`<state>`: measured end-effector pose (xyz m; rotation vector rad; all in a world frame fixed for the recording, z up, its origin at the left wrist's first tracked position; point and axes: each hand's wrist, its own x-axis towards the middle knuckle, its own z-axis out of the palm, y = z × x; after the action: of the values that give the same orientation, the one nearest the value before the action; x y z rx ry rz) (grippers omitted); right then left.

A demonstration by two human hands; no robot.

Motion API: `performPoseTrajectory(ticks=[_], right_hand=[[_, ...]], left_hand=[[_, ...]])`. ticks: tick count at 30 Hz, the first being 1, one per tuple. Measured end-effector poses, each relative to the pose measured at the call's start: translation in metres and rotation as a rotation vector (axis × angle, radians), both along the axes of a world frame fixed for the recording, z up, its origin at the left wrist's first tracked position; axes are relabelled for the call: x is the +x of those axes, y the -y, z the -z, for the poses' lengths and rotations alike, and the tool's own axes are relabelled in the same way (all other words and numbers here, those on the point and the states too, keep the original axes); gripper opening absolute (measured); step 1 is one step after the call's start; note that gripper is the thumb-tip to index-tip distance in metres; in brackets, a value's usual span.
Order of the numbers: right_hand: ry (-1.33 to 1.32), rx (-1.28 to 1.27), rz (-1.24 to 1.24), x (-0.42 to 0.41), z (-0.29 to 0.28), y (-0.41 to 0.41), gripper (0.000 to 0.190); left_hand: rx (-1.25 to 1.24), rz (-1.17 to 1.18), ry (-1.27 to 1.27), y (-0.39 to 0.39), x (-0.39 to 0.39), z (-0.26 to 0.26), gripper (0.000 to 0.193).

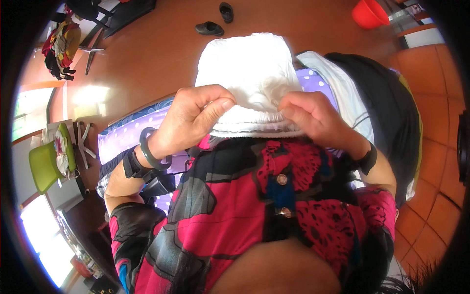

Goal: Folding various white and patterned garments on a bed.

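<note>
A white cloth garment with a gathered elastic edge hangs in front of my chest, brightly lit. My left hand pinches this elastic edge between thumb and forefinger. On the other side, my right hand grips the same edge with its fingers curled in. Between the hands the gathered band runs in ruffled folds, its lower rim close to my patterned shirt. The cloth beyond spreads away from me, and its inner side shows wrinkles near my right hand. A jade-like bangle circles my left wrist.
Beneath lies a purple polka-dot cover. Black cloth and white cloth are piled at the right. Black shoes and a red bucket stand on the floor ahead. A green chair and a clothes-laden chair are at left.
</note>
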<state>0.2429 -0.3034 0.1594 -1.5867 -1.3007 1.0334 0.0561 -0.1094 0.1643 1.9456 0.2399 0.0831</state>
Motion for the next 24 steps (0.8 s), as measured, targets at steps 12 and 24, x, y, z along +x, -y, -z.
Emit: performPoseTrajectory(ticks=[12,24], right_hand=[[-0.017,-0.045,-0.283,0.008,0.015,-0.009,0.032],[0.01,-0.017,-0.191,-0.006,0.024,-0.026,0.025]], left_hand=[[-0.075,-0.004,-0.078,0.001,0.001,0.01,0.02],[0.189,0.057,0.136,0.003,-0.001,0.008,0.016]])
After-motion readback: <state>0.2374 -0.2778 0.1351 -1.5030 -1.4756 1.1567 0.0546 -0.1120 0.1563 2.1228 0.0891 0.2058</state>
